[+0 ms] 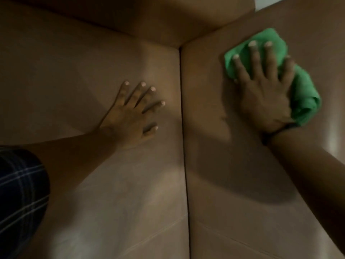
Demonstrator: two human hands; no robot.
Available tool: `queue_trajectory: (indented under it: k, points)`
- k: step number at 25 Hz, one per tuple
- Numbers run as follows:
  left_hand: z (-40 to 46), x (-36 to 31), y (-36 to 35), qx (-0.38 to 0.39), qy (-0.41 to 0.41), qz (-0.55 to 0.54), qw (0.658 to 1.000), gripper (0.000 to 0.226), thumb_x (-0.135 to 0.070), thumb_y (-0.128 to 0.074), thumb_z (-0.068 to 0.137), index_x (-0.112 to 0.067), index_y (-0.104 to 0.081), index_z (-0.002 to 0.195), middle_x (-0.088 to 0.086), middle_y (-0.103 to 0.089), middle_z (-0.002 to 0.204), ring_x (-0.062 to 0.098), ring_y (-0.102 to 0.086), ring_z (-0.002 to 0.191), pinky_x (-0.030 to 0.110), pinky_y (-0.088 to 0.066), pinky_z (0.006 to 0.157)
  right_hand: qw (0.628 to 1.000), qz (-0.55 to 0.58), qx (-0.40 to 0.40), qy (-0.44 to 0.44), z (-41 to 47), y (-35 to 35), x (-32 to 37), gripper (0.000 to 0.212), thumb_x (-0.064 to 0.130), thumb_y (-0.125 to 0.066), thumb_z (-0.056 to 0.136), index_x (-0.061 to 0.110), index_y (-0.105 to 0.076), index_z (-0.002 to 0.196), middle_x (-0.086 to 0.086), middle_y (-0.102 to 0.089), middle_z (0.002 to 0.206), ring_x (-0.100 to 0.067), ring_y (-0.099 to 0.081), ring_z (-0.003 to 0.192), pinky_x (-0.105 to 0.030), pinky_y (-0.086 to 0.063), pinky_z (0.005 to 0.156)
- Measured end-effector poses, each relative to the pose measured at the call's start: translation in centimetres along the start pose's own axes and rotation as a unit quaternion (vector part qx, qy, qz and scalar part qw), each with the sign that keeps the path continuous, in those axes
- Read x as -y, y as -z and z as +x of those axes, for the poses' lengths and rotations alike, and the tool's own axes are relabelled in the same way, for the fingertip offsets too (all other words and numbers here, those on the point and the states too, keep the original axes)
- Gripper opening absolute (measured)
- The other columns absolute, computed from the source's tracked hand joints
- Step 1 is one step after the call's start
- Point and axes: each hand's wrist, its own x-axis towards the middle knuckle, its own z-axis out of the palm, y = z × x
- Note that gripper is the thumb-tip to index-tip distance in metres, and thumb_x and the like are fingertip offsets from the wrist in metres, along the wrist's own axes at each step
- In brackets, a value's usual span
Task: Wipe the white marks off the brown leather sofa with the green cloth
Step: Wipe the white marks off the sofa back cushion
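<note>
The brown leather sofa (93,62) fills the view, its two seat cushions split by a dark seam (183,128) running top to bottom. My right hand (265,94) lies flat on the green cloth (306,94), pressing it onto the right cushion near the backrest. The cloth is bunched and sticks out above and to the right of my fingers. My left hand (130,116) rests palm down with fingers spread on the left cushion, just left of the seam. Faint pale, whitish patches (160,186) show on the left cushion nearer to me; the picture is dim and blurred.
The sofa backrest (158,21) rises along the top, meeting the cushions in a corner. A dark plaid sleeve (20,193) is at the lower left. A thin dark band (280,130) circles my right wrist. A sliver of pale wall (268,1) shows top right.
</note>
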Motion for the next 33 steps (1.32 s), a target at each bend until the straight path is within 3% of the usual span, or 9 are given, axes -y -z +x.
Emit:
queue_trajectory:
  k: [4, 8, 10, 13, 19, 23, 26, 30, 33]
  points:
    - [-0.2, 1.5, 0.9, 0.012, -0.046, 0.005, 0.999, 0.083, -0.07, -0.033, 0.105, -0.032, -0.03, 0.179, 0.016, -0.025, 0.186, 0.044, -0.02, 0.173, 0.071, -0.005, 0.137, 0.987, 0.095, 0.093, 0.089, -4.8, -2.2, 8.0, 0.066, 0.026, -0.024, 0.106, 0.012, -0.033, 0.169, -0.014, -0.019, 0.18, -0.04, -0.018, 0.166, -0.067, -0.022, 0.125]
    - [-0.2, 7.8, 3.1, 0.017, -0.07, 0.002, 0.997, 0.082, -0.074, -0.033, 0.105, -0.036, -0.031, 0.178, 0.014, -0.03, 0.185, 0.042, -0.029, 0.171, 0.067, -0.01, 0.138, 0.958, 0.284, 0.047, -0.013, -14.3, -4.9, 16.8, 0.044, 0.009, -0.057, 0.091, 0.0, -0.074, 0.131, -0.018, -0.067, 0.148, -0.043, -0.066, 0.133, -0.067, -0.053, 0.105]
    - [0.0, 10.3, 3.1, -0.001, -0.037, 0.021, 0.999, 0.083, -0.074, -0.034, 0.105, -0.035, -0.031, 0.178, 0.014, -0.031, 0.184, 0.043, -0.029, 0.17, 0.07, -0.012, 0.138, 0.905, 0.405, 0.084, -0.098, -13.9, -5.3, 22.8, 0.047, 0.009, -0.06, 0.097, 0.0, -0.066, 0.142, -0.015, -0.058, 0.159, -0.037, -0.056, 0.146, -0.065, -0.052, 0.11]
    - [-0.3, 10.2, 2.3, -0.002, -0.02, 0.04, 0.999, 0.085, -0.075, -0.034, 0.104, -0.035, -0.029, 0.178, 0.015, -0.03, 0.185, 0.044, -0.025, 0.171, 0.075, -0.009, 0.135, 0.911, 0.372, 0.067, -0.164, -12.0, -7.0, 26.4, 0.061, 0.034, -0.041, 0.108, 0.013, -0.044, 0.165, -0.003, -0.036, 0.175, -0.022, -0.034, 0.162, -0.058, -0.042, 0.119]
    - [-0.3, 10.5, 1.4, -0.016, -0.024, 0.043, 0.999, 0.087, -0.075, -0.032, 0.104, -0.033, -0.023, 0.18, 0.016, -0.023, 0.186, 0.044, -0.019, 0.172, 0.078, -0.008, 0.134, 0.905, 0.411, -0.053, -0.092, 2.9, -5.8, 25.7, 0.057, 0.037, -0.034, 0.112, 0.026, -0.037, 0.169, 0.002, -0.027, 0.179, -0.019, -0.018, 0.167, -0.057, -0.023, 0.125]
    - [-0.3, 10.3, 1.8, -0.011, -0.018, 0.031, 0.999, 0.089, -0.073, -0.034, 0.104, -0.03, -0.021, 0.18, 0.016, -0.021, 0.187, 0.044, -0.017, 0.173, 0.077, -0.005, 0.135, 0.9, 0.431, 0.023, -0.063, 12.1, -4.7, 21.3, 0.062, 0.042, -0.036, 0.115, 0.016, -0.03, 0.171, -0.006, -0.02, 0.181, -0.026, -0.012, 0.168, -0.058, -0.016, 0.133]
    - [-0.2, 10.4, 1.6, -0.016, -0.023, 0.041, 0.999, 0.09, -0.074, -0.034, 0.104, -0.029, -0.021, 0.18, 0.016, -0.022, 0.186, 0.044, -0.017, 0.173, 0.077, -0.005, 0.135, 0.938, 0.347, 0.001, 0.015, 8.5, -6.4, 19.0, 0.069, 0.048, -0.039, 0.115, 0.011, -0.026, 0.171, -0.015, -0.019, 0.18, -0.038, -0.015, 0.167, -0.052, -0.024, 0.132]
    - [-0.2, 10.4, 1.9, -0.003, -0.02, 0.03, 0.999, 0.09, -0.074, -0.034, 0.104, -0.029, -0.022, 0.18, 0.016, -0.021, 0.187, 0.044, -0.016, 0.173, 0.077, -0.004, 0.135, 0.911, 0.374, 0.032, -0.169, -2.7, -6.2, 24.8, 0.066, 0.051, -0.03, 0.116, 0.019, -0.026, 0.172, -0.009, -0.018, 0.181, -0.035, -0.024, 0.164, -0.051, -0.038, 0.125]
    - [-0.4, 10.4, 2.1, 0.005, -0.022, 0.033, 0.999, 0.088, -0.073, -0.035, 0.104, -0.029, -0.023, 0.18, 0.016, -0.022, 0.186, 0.044, -0.017, 0.173, 0.078, -0.004, 0.135, 0.912, 0.364, 0.044, -0.181, -15.5, -7.4, 27.8, 0.064, 0.053, -0.027, 0.114, 0.027, -0.025, 0.172, -0.006, -0.015, 0.182, -0.035, -0.025, 0.164, -0.06, -0.042, 0.12]
